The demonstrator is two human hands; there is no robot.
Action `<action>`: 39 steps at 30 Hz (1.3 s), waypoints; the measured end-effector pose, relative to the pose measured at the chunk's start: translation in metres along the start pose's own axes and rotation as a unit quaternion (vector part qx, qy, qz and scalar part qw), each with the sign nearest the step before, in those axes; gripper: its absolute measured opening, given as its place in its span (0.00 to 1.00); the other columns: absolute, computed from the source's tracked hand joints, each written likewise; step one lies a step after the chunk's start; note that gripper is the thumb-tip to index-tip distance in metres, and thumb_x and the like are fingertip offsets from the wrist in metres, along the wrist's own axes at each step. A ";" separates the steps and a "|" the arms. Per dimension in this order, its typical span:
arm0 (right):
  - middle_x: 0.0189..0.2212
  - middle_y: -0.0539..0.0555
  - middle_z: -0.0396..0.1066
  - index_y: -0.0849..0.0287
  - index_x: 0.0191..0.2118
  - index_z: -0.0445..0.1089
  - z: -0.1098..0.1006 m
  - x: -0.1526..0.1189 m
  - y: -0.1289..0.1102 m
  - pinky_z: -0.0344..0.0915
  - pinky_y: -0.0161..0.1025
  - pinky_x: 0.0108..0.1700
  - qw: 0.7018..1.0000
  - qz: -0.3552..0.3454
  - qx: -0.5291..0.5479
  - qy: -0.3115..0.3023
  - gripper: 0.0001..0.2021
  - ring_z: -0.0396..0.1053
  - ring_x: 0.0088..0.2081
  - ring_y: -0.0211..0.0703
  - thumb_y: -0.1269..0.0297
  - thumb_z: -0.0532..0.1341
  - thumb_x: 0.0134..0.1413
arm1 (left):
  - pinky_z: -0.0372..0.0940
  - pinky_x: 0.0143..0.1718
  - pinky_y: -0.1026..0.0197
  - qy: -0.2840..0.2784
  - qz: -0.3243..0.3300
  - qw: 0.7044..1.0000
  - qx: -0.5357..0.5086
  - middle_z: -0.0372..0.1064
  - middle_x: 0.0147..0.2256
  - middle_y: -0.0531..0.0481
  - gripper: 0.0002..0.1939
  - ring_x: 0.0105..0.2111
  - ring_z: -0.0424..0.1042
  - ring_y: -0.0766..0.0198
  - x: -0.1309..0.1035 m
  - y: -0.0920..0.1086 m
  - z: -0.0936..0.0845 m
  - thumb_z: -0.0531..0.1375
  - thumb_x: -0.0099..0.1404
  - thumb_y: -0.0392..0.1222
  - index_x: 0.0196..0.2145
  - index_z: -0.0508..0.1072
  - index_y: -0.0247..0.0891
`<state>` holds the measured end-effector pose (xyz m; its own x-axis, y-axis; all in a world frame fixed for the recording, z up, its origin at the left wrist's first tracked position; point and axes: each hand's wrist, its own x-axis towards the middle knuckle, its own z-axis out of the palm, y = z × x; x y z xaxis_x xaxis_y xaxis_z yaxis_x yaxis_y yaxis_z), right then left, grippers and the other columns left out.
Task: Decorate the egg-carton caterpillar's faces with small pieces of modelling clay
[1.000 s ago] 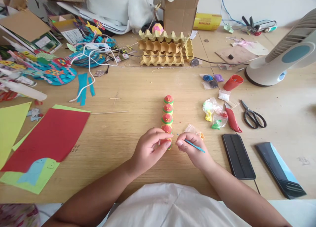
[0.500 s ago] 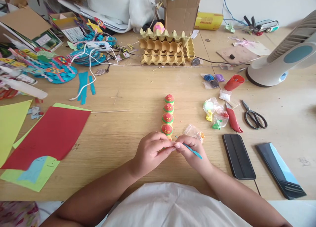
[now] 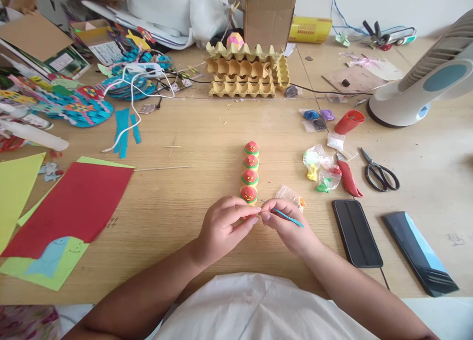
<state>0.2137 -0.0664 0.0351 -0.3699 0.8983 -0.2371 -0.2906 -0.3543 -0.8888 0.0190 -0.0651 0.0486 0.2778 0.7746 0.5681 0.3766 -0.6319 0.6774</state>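
Observation:
A row of red, green and yellow domes with small faces (image 3: 250,176) runs away from me at mid-table. My left hand (image 3: 223,226) is at its near end, fingers pinched together over something too small to make out, and it hides part of the row. Fingertips nearly meeting it, my right hand (image 3: 286,226) is closed on a thin blue tool (image 3: 291,219) that slants across its fingers. Just beyond the right hand lies a clear bag with an orange piece (image 3: 290,197).
Bags of coloured clay (image 3: 323,170), a red knife (image 3: 348,176), scissors (image 3: 380,171) and a black phone (image 3: 357,234) lie on the right. Red paper (image 3: 74,207) is at left, egg cartons (image 3: 242,87) behind, a white fan (image 3: 399,101) back right.
The fingertips of my two hands have come slightly apart. The blue tool has tilted flatter in my right hand. The whole view has shifted a little.

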 end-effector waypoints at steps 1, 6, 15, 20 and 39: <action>0.28 0.49 0.72 0.57 0.34 0.75 -0.001 0.000 0.000 0.65 0.36 0.39 1.000 -0.007 -0.009 -0.002 0.10 0.67 0.31 0.37 0.56 0.71 0.57 | 0.71 0.36 0.66 0.001 0.000 1.000 -0.001 0.76 0.35 0.51 0.12 0.32 0.75 0.68 0.000 0.000 0.000 0.66 0.65 0.28 0.44 0.79 0.40; 0.25 0.49 0.68 0.58 0.28 0.71 -0.004 0.001 -0.001 0.62 0.36 0.35 0.994 -0.057 -0.097 -0.008 0.17 0.62 0.28 0.37 0.51 0.65 0.62 | 0.72 0.37 0.64 -0.001 -0.001 1.000 -0.004 0.77 0.36 0.50 0.11 0.34 0.76 0.67 -0.001 0.001 -0.001 0.65 0.66 0.28 0.44 0.79 0.40; 0.27 0.50 0.70 0.57 0.33 0.73 0.002 -0.001 -0.008 0.62 0.36 0.33 0.990 -0.045 -0.130 -0.003 0.16 0.64 0.30 0.38 0.49 0.70 0.57 | 0.71 0.37 0.63 -0.013 0.000 1.000 -0.017 0.77 0.35 0.51 0.10 0.33 0.75 0.66 0.000 0.003 -0.002 0.65 0.67 0.31 0.45 0.78 0.41; 0.26 0.50 0.71 0.57 0.31 0.73 0.000 0.000 -0.006 0.63 0.36 0.33 0.989 -0.060 -0.136 0.006 0.16 0.64 0.28 0.38 0.49 0.68 0.60 | 0.72 0.37 0.63 -0.018 -0.003 1.000 -0.010 0.77 0.35 0.51 0.10 0.33 0.75 0.66 0.000 0.002 -0.002 0.64 0.68 0.32 0.45 0.78 0.42; 0.27 0.53 0.74 0.57 0.32 0.76 0.001 -0.004 -0.007 0.66 0.38 0.36 0.947 -0.155 -0.279 -0.031 0.19 0.70 0.30 0.41 0.51 0.59 0.70 | 0.71 0.34 0.64 -0.010 0.016 1.000 0.010 0.76 0.32 0.52 0.07 0.31 0.74 0.67 0.000 -0.001 -0.001 0.66 0.68 0.33 0.43 0.80 0.43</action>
<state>0.2164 -0.0678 0.0429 -0.3988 0.9138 0.0768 0.1127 0.1319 -0.9848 0.0181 -0.0649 0.0481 0.3077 0.7545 0.5797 0.3848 -0.6559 0.6494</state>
